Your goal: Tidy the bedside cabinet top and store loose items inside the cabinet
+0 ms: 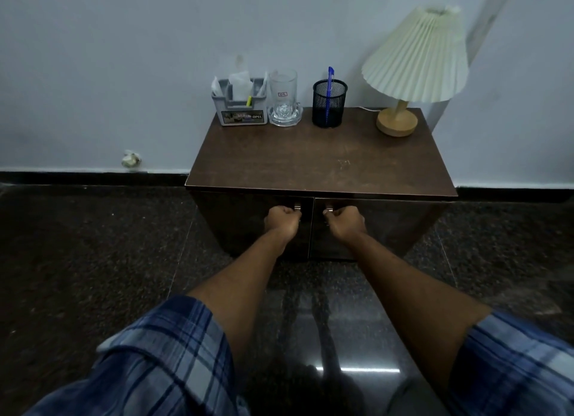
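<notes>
the left hand [282, 221] and right hand [345, 221] are each curled tight around a metal door handle [297, 206] on the cabinet [320, 164], whose doors meet at the middle. along the back of its top stand a grey organizer [239, 103], glass mug [283, 97], mesh pen cup [329, 103] and lamp [410, 71].

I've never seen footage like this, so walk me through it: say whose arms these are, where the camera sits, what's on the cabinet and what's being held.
There is one picture, from a camera on a person's head, looking down at their own arms. The left hand and right hand each grip a door handle on the closed cabinet. On top, along the wall, stand a grey organiser, a glass mug, a mesh pen cup with a blue pen, and a lamp.
</notes>
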Demonstrator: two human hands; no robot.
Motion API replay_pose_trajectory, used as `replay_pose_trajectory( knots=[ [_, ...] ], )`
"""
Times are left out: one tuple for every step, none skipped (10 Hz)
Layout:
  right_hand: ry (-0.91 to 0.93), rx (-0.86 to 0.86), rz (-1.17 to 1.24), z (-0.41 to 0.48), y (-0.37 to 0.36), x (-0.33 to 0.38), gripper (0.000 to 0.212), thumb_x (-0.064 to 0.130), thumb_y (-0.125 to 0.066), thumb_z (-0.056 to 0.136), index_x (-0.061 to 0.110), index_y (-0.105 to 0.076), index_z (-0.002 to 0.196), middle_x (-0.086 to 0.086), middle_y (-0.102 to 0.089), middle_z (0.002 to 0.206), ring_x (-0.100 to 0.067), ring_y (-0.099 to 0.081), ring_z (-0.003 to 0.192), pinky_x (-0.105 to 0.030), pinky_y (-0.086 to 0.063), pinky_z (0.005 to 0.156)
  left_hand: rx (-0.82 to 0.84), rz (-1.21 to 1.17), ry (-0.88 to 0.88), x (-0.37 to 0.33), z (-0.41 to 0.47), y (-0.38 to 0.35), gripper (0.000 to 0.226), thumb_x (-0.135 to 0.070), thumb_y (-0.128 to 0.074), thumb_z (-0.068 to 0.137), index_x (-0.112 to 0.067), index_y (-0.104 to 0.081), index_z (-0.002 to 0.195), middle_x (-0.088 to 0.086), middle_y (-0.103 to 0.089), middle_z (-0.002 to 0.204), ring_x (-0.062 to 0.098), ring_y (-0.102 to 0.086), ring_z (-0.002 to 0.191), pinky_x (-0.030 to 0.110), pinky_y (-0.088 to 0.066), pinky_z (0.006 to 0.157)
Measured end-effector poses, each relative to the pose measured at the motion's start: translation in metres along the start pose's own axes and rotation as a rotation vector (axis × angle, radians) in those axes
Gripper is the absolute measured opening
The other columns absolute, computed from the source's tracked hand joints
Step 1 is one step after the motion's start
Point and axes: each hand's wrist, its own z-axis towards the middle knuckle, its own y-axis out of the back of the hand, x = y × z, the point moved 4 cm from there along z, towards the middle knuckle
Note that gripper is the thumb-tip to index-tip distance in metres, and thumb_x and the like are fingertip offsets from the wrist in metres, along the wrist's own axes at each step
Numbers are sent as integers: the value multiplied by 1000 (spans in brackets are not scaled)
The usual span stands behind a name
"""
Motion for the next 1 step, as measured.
replay_pose_trajectory(
  knots=[
    [34, 0, -22, -10, 10, 4, 35, 37, -61, 98, 6, -76, 95, -17, -74, 108, -35, -65, 113, -32, -49, 89, 0, 62, -46, -5, -9, 5, 16, -26, -64, 92, -13, -73, 98, 8, -73, 102, 26, -66, 99, 33, -54, 92]
  ],
)
